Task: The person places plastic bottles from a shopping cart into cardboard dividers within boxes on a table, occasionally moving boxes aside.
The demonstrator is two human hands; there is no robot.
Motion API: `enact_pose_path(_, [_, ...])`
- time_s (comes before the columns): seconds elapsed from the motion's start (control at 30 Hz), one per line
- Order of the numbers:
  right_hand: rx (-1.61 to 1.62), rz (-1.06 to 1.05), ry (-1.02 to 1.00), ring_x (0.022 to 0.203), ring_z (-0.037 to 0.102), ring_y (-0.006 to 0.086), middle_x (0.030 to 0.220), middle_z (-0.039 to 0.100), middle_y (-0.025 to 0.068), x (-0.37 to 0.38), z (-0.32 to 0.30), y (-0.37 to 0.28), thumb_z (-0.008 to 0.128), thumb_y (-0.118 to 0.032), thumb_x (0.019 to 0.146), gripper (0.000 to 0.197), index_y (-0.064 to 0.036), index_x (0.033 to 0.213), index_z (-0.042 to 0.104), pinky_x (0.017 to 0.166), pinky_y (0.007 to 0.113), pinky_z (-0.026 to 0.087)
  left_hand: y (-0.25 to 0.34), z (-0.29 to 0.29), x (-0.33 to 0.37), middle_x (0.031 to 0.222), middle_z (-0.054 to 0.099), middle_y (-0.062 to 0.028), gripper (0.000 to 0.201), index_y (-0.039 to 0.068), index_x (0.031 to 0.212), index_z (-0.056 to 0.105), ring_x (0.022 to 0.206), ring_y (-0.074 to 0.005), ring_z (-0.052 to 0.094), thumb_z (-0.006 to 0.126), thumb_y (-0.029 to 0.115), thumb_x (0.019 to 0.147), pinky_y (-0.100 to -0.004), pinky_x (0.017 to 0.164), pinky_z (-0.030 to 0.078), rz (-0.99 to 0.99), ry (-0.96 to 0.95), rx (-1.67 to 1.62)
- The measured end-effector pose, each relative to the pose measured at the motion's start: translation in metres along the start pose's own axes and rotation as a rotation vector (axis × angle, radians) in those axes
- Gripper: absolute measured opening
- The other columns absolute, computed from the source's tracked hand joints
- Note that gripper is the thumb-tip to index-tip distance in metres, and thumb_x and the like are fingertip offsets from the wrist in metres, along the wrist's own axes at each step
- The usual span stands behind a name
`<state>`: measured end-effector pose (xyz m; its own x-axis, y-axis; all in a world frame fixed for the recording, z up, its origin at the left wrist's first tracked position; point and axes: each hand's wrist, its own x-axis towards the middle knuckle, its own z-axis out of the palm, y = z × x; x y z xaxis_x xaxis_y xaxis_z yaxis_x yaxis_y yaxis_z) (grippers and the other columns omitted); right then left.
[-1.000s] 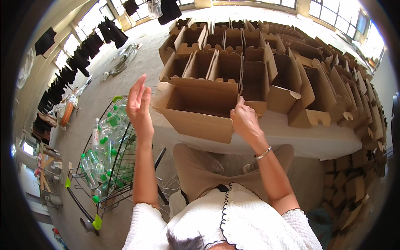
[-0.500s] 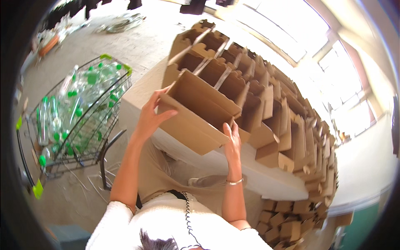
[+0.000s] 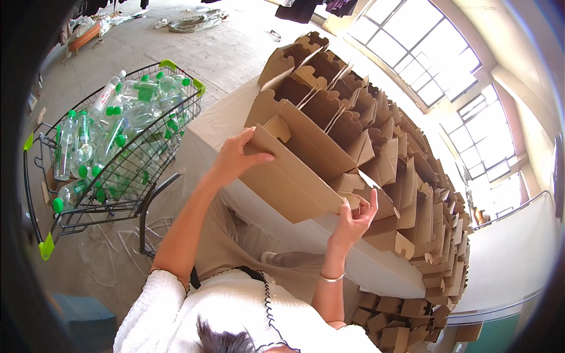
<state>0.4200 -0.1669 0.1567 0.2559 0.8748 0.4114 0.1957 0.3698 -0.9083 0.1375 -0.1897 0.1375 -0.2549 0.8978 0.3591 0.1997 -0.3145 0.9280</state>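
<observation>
An open-topped brown cardboard box [image 3: 294, 185] is in front of me, its long near panel facing me. My left hand [image 3: 240, 157] grips its left end, the thumb lying over the near panel and the fingers behind the edge. At the right end my right hand [image 3: 353, 226] pinches the corner with the thumb, its other fingers raised next to a bent end flap [image 3: 353, 183]. Another small flap [image 3: 278, 127] stands folded inward at the left end. The box sits against rows of similar open cardboard boxes [image 3: 321, 117], on the near edge of a pale covered surface [image 3: 203, 126].
To the left stands a black wire shopping cart [image 3: 138, 138] with lime-green corners, full of clear bottles with green caps. More cardboard boxes [image 3: 394, 338] are piled low at the right. Large windows [image 3: 421, 50] line the far wall. Dark clothes [image 3: 294, 10] hang at the back.
My right hand has shifted right and its fingers have lifted from the box's side to its corner. The right end flap now sticks out, bent. My left hand still grips the left end.
</observation>
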Motion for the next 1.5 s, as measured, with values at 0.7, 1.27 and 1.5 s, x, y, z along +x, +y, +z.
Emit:
enact_pose_path(0.7, [-0.234,-0.331,-0.36,0.074,0.056,0.0082,0.107,0.065,0.001,0.054,0.004,-0.008,0.072,-0.015,0.095,0.045,-0.0092,0.138,0.062,0.062,0.024,0.048,-0.026,0.012,-0.022,0.105,0.063,0.0042,0.018,0.003,0.104,0.071,0.097,-0.0059,0.055,0.07,0.019,0.096,-0.0236,0.09,0.042,0.018,0.182,-0.376])
enact_pose_path(1.27, [-0.518,-0.071,-0.664,0.063,0.068,0.015,0.075,0.07,0.0069,0.135,0.023,0.005,0.07,-0.031,0.097,0.03,-0.0001,0.097,0.068,0.06,0.032,0.052,-0.022,0.02,-0.029,0.112,0.065,0.0011,0.023,0.004,0.114,0.068,0.1,-0.0061,0.057,0.074,0.015,0.094,-0.0237,0.085,0.046,-0.127,0.241,-0.325])
enact_pose_path(1.5, [-0.647,-0.453,-0.197,0.064,0.067,0.0293,0.074,0.07,0.0098,0.091,0.064,-0.007,0.053,-0.041,0.106,0.035,-0.0101,0.094,0.065,0.059,0.041,0.05,-0.008,0.047,-0.025,0.155,0.04,-0.011,0.077,0.007,0.153,0.037,0.137,-0.0212,0.044,0.079,0.024,0.091,-0.0365,0.117,0.034,0.108,0.536,-0.001])
